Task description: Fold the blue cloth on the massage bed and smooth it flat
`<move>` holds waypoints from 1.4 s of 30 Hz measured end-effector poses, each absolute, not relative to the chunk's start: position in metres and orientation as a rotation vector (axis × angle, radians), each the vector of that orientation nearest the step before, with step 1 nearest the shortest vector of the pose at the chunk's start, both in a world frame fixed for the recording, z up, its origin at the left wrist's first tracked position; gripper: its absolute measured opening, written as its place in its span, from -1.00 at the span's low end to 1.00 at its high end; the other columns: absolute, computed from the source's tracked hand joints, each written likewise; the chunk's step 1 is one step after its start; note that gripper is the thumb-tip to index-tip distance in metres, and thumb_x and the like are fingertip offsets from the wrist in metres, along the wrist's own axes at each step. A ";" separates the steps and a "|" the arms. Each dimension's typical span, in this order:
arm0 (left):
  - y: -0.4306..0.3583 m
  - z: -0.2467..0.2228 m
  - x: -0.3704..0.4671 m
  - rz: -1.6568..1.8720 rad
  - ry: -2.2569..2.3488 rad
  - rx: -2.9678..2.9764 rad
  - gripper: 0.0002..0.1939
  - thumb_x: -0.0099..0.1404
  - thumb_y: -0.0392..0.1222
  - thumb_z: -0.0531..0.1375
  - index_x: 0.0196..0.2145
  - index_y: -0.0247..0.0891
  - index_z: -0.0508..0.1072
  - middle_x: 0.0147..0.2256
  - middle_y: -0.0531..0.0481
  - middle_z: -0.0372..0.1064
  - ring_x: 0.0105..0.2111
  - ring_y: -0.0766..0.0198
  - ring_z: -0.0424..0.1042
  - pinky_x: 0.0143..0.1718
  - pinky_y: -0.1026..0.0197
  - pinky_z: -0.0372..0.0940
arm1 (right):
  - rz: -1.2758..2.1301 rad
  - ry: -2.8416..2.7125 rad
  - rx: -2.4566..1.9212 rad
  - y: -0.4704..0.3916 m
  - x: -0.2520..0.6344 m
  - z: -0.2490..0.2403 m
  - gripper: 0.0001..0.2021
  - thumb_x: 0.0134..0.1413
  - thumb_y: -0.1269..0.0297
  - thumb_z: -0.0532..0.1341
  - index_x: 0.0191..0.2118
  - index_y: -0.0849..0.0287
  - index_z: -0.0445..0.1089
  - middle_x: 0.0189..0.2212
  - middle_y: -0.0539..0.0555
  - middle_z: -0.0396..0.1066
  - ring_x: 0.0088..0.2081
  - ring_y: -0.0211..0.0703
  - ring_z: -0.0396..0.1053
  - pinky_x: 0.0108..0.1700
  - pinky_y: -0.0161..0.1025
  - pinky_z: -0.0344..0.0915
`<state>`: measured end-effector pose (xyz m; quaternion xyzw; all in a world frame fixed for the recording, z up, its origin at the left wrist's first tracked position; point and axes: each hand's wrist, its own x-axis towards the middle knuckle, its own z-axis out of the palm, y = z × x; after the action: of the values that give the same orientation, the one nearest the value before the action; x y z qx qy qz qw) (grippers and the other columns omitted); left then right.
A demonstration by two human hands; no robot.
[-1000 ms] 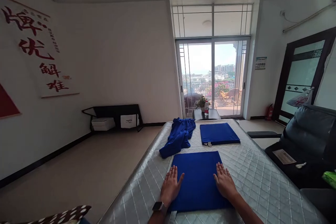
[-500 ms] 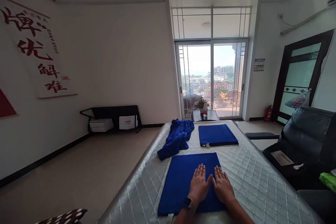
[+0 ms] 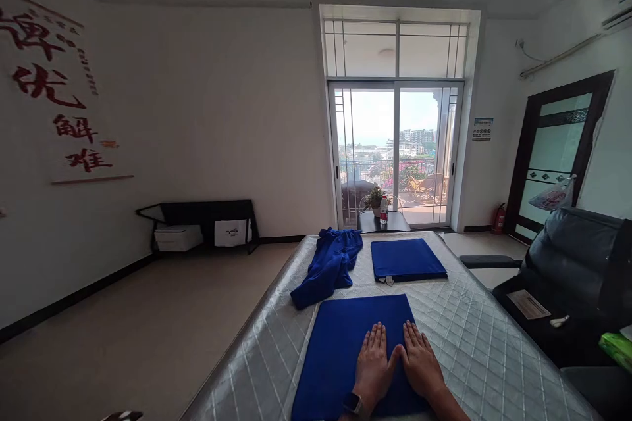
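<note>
A folded blue cloth (image 3: 340,348) lies flat on the quilted grey mattress (image 3: 474,348) in front of me. My left hand (image 3: 372,362) and my right hand (image 3: 419,362) press flat on its right half, side by side, thumbs nearly touching, fingers spread. A watch sits on my left wrist. Further back lie a second folded blue cloth (image 3: 405,259) and, to its left, a crumpled blue cloth (image 3: 330,266).
A black chair (image 3: 567,276) with a paper and a small white item stands right of the mattress. Beyond the mattress, a small dark table (image 3: 397,222) holds a plant and a bottle before the glass balcony door (image 3: 395,151). A low black shelf (image 3: 202,223) lines the left wall.
My left hand slid right across the near cloth, from its left edge to beside my right hand. The view has tipped slightly upward.
</note>
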<state>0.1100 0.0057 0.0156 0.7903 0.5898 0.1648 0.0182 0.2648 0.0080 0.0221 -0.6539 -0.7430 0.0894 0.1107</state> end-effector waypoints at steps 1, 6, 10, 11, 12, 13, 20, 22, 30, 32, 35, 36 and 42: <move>0.005 0.017 0.110 0.502 1.839 2.447 -0.25 0.47 0.15 -0.36 0.35 -0.40 0.08 0.36 -0.17 -0.02 0.36 0.07 -0.06 0.36 -0.04 -0.03 | 0.272 -2.183 -1.924 0.008 0.265 0.023 -0.32 0.29 0.02 -0.23 0.41 0.30 -0.12 0.41 0.09 -0.22 0.42 -0.13 -0.28 0.39 -0.09 -0.31; 0.006 0.020 0.111 0.456 1.843 2.435 -0.27 0.46 0.14 -0.34 0.37 -0.36 0.05 0.36 -0.15 -0.04 0.36 0.02 -0.07 0.35 -0.10 -0.03 | 0.292 -2.155 -1.915 0.006 0.264 0.025 -0.33 0.29 0.03 -0.23 0.41 0.26 -0.11 0.41 0.02 -0.23 0.41 -0.14 -0.28 0.39 -0.10 -0.31; 0.008 0.022 0.112 0.427 1.860 2.402 -0.27 0.46 0.14 -0.34 0.37 -0.36 0.04 0.36 -0.15 -0.04 0.36 0.00 -0.06 0.35 -0.11 -0.02 | 0.308 -2.152 -1.911 0.007 0.264 0.025 -0.32 0.30 0.02 -0.23 0.41 0.27 -0.12 0.41 0.03 -0.23 0.41 -0.15 -0.28 0.40 -0.10 -0.32; 0.008 0.022 0.113 0.414 1.863 2.392 -0.26 0.46 0.15 -0.34 0.37 -0.37 0.04 0.36 -0.16 -0.04 0.36 -0.01 -0.06 0.35 -0.12 -0.02 | 0.314 -2.153 -1.913 0.007 0.264 0.025 -0.32 0.30 0.01 -0.23 0.41 0.28 -0.12 0.41 0.03 -0.23 0.41 -0.14 -0.28 0.40 -0.10 -0.31; 0.008 0.023 0.113 0.406 1.865 2.386 -0.25 0.45 0.17 -0.34 0.36 -0.38 0.05 0.36 -0.17 -0.04 0.36 -0.01 -0.06 0.34 -0.12 -0.02 | 0.317 -2.153 -1.913 0.008 0.265 0.024 -0.32 0.30 0.01 -0.23 0.41 0.28 -0.12 0.41 0.04 -0.23 0.41 -0.14 -0.28 0.40 -0.10 -0.31; 0.008 0.023 0.113 0.403 1.866 2.385 -0.24 0.45 0.19 -0.34 0.36 -0.38 0.05 0.35 -0.18 -0.03 0.36 -0.01 -0.05 0.34 -0.12 -0.01 | 0.316 -2.155 -1.911 0.008 0.265 0.024 -0.32 0.30 0.01 -0.23 0.41 0.29 -0.12 0.41 0.05 -0.23 0.42 -0.13 -0.28 0.40 -0.10 -0.30; 0.007 0.024 0.113 0.404 1.866 2.426 -0.22 0.45 0.22 -0.32 0.35 -0.41 0.08 0.35 -0.20 -0.01 0.35 0.00 -0.03 0.34 -0.08 0.02 | 0.303 -2.147 -1.912 0.007 0.265 0.024 -0.32 0.29 0.01 -0.20 0.41 0.28 -0.11 0.41 0.08 -0.20 0.41 -0.12 -0.26 0.40 -0.10 -0.30; 0.008 0.023 0.113 0.404 1.868 2.428 -0.22 0.45 0.21 -0.33 0.36 -0.41 0.07 0.35 -0.20 -0.02 0.36 0.00 -0.04 0.34 -0.09 0.01 | 0.302 -2.145 -1.910 0.007 0.265 0.024 -0.32 0.29 0.01 -0.20 0.41 0.28 -0.11 0.41 0.07 -0.20 0.41 -0.12 -0.26 0.40 -0.10 -0.30; 0.010 0.019 0.114 0.413 1.869 2.439 -0.24 0.46 0.19 -0.31 0.36 -0.40 0.05 0.35 -0.21 -0.02 0.36 -0.02 -0.05 0.33 -0.13 0.01 | 0.289 -2.155 -1.900 0.006 0.265 0.025 -0.33 0.30 0.03 -0.21 0.41 0.30 -0.12 0.41 0.09 -0.19 0.41 -0.12 -0.25 0.39 -0.10 -0.29; 0.011 0.018 0.114 0.415 1.865 2.450 -0.26 0.46 0.18 -0.31 0.37 -0.37 0.04 0.35 -0.21 -0.01 0.36 -0.02 -0.04 0.33 -0.15 0.01 | 0.285 -2.160 -1.906 0.007 0.265 0.024 -0.33 0.30 0.03 -0.22 0.41 0.29 -0.13 0.41 0.08 -0.20 0.41 -0.12 -0.26 0.39 -0.10 -0.31; 0.011 0.018 0.113 0.411 1.870 2.452 -0.26 0.46 0.17 -0.31 0.37 -0.39 0.04 0.36 -0.21 -0.03 0.36 0.00 -0.06 0.34 -0.12 0.00 | 0.270 -2.173 -1.913 0.009 0.265 0.021 -0.33 0.31 0.04 -0.23 0.41 0.29 -0.14 0.41 0.08 -0.22 0.42 -0.14 -0.28 0.39 -0.10 -0.34; 0.011 0.018 0.113 0.404 1.869 2.449 -0.25 0.46 0.17 -0.32 0.37 -0.41 0.04 0.36 -0.21 -0.03 0.36 0.01 -0.07 0.34 -0.10 -0.01 | 0.264 -2.180 -1.915 0.010 0.265 0.020 -0.33 0.31 0.04 -0.23 0.41 0.29 -0.14 0.41 0.09 -0.22 0.42 -0.15 -0.28 0.39 -0.10 -0.34; 0.009 0.019 0.111 0.397 1.846 2.435 -0.24 0.47 0.18 -0.32 0.38 -0.43 -0.02 0.38 -0.18 -0.10 0.38 0.06 -0.14 0.36 -0.03 -0.06 | 0.246 -2.196 -1.912 0.013 0.267 0.017 -0.33 0.32 0.03 -0.24 0.41 0.32 -0.14 0.42 0.11 -0.24 0.42 -0.15 -0.29 0.39 -0.10 -0.35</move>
<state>0.1107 0.0087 0.0189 0.7899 0.5988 0.1288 0.0303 0.2670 0.0128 0.0167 -0.6504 -0.7470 0.0838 0.1093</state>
